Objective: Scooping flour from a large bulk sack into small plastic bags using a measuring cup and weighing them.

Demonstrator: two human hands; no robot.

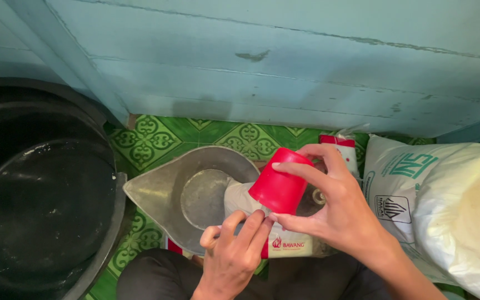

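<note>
My right hand grips a red plastic cup, tilted with its bottom toward the upper left, over a grey metal basin. My left hand sits just below the cup, fingers curled on the edge of a white plastic packet with a red mark that lies partly in the basin. The cup's opening is hidden by my hands.
A large black tub fills the left side. A big white sack lies at the right, with a small red-and-white packet beside it. Green patterned floor covering runs under everything, and a pale blue wooden wall stands behind.
</note>
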